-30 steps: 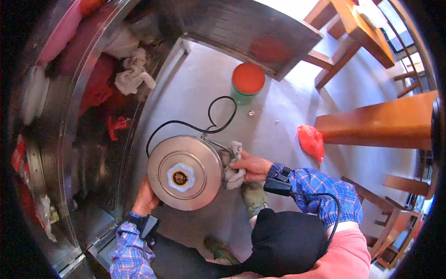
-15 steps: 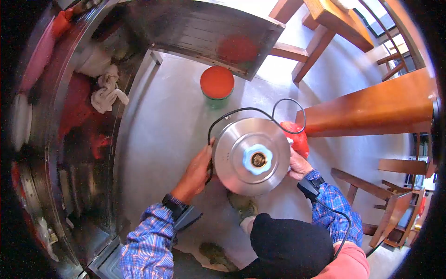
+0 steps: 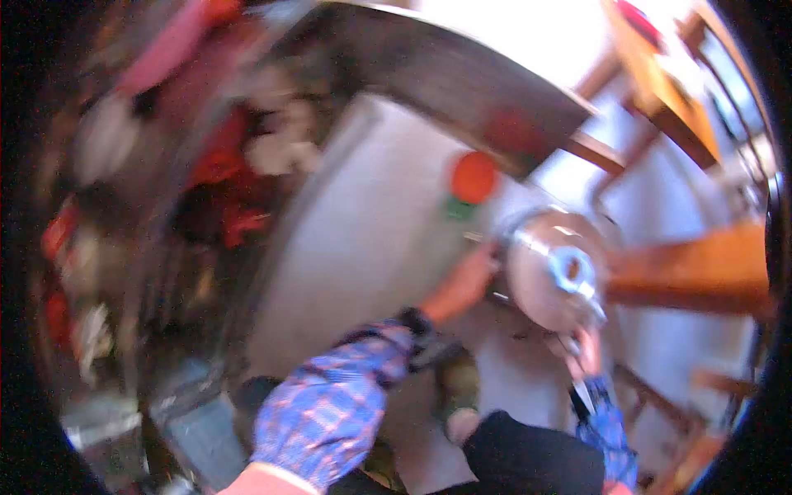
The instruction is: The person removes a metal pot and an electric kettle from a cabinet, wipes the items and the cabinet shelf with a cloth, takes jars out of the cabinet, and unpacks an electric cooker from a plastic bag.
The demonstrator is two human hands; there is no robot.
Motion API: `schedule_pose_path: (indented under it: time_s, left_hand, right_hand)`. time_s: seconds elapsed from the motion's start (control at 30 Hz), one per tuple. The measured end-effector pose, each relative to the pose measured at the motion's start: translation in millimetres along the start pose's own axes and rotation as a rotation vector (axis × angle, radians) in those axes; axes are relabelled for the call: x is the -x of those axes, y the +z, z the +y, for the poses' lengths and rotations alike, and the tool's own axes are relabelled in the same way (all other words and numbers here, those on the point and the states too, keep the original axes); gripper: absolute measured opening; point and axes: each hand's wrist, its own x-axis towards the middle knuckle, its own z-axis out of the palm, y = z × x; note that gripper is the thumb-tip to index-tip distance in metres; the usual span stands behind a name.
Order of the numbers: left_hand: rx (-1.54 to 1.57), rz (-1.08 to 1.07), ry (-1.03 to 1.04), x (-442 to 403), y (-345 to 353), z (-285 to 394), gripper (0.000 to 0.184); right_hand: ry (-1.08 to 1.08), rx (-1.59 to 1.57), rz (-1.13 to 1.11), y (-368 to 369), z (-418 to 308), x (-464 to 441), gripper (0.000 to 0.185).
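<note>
**Metal pot (image 3: pixel 532 280) held from two sides**

It is above the floor (image 3: pixel 355 214), left grip (image 3: pixel 464 285) clasping its left side, right grip (image 3: pixel 586 355) its near edge. Likely stiff, slick and fairly heavy; holding opposite sides, low down, should keep the lid (image 3: pixel 544 305) level.

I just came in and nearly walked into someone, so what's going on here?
A person in checked sleeves has both hands on a round, lidded metal pot with a pale blue knob. The left hand is at one side, the right hand at the near edge. A green container with a red top is on the floor beyond. The view is too blurred to show the exact grip.
</note>
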Motion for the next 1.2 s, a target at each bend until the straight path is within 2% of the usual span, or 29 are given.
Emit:
schedule_pose_path:
  time_s: [0.03, 0.07, 0.1, 0.13, 0.17, 0.23, 0.27, 0.33, 0.37, 0.43, 0.47, 0.5, 0.53, 0.57, 0.63, 0.7, 0.73, 0.8, 0.83, 0.9, 0.97, 1.03, 1.1, 1.17, 1.2]
  left_hand:
    - [0.057, 0.009, 0.177, 5, -2, -28, 0.047]
    - [-0.071, 0.079, 0.121, 18, -4, -37, 0.049]
    - [-0.032, 0.045, 0.045, 22, -6, -46, 0.052]
    - [-0.066, 0.007, 0.065, 30, -9, -52, 0.052]
    - [-0.07, 0.03, 0.064, 38, -10, -58, 0.052]
    - [-0.25, 0.025, 0.092, 53, -14, -66, 0.049]
    - [-0.242, 0.027, 0.094, 64, -21, -58, 0.049]
    - [-0.234, 0.063, -0.092, 101, -55, -20, 0.042]
    - [-0.256, 0.161, -0.103, 120, -75, -10, 0.038]
    - [-0.233, 0.405, -0.104, 152, -117, -14, 0.032]
    - [-0.355, 0.562, -0.147, 175, -141, 14, 0.03]
    - [-0.356, 0.723, -0.083, 197, -164, 11, 0.024]
    - [-0.331, 0.936, 0.081, 211, -193, -11, 0.019]
    - [-0.518, 1.037, 0.123, 228, -222, -1, 0.023]
    - [-0.76, 1.187, 0.034, 250, -274, -7, 0.033]
    - [-0.949, 1.222, 0.032, 251, -306, -4, 0.041]
    - [-0.942, 1.217, 0.028, 248, -323, -6, 0.041]
    - [-1.05, 0.946, 0.106, 235, -347, -12, 0.046]
    - [-1.045, 0.942, 0.116, 229, -346, -13, 0.046]
    - [-1.127, 0.966, -0.187, 218, -344, -14, 0.048]
    - [-1.053, 0.955, -0.223, 216, -348, -21, 0.044]
    - [-0.977, 0.942, -0.265, 218, -336, -26, 0.04]
    - [-0.714, 0.956, -0.111, 221, -289, -16, 0.027]
    - [-0.895, 0.889, 0.188, 212, -231, -14, 0.024]
    - [-0.91, 0.813, 0.177, 202, -204, -22, 0.022]
  right_hand:
    - [-0.43, 0.797, -0.227, -7, 5, 14, 0.037]
    - [0.038, 0.052, -0.03, 35, 0, 26, 0.036]
    - [0.201, 0.051, -0.143, 29, 10, 27, 0.044]
    - [0.23, 0.256, -0.336, -2, 39, 11, 0.054]
    - [0.318, 0.387, -0.328, -10, 49, 12, 0.061]
    - [0.407, 0.412, -0.541, 49, 39, 24, 0.058]
    - [0.409, 0.419, -0.538, 84, 26, 31, 0.058]
    - [0.188, 0.713, -0.738, 132, 11, 42, 0.059]
    - [0.161, 0.689, -0.783, 123, 32, 22, 0.06]
    - [0.275, 0.511, -0.775, 154, 30, 21, 0.06]
    - [0.276, 0.518, -0.779, 164, 30, 17, 0.06]
    - [0.038, 0.83, -0.839, 173, 30, 13, 0.057]
    - [-0.213, 1.135, -0.877, 181, 30, 10, 0.055]
    - [-0.219, 1.142, -0.876, 192, 29, 10, 0.055]
    - [0.021, 0.749, -0.883, 213, 32, 15, 0.053]
    - [0.028, 0.792, -0.913, 233, 20, 27, 0.054]
    - [0.028, 0.824, -0.945, 238, 18, 32, 0.055]
    - [0.051, 0.887, -0.917, 243, 21, 39, 0.056]
    - [0.069, 0.947, -0.894, 242, 20, 39, 0.058]
    - [0.02, 0.922, -0.9, 228, 36, 34, 0.058]
    - [-0.022, 0.886, -0.91, 217, 45, 32, 0.059]
    - [0.061, 0.882, -0.919, 209, 45, 32, 0.06]
    - [0.098, 0.812, -0.865, 209, 36, 43, 0.059]
    - [0.134, 0.744, -0.812, 201, 40, 40, 0.058]
    - [0.109, 0.749, -0.809, 188, 51, 29, 0.057]
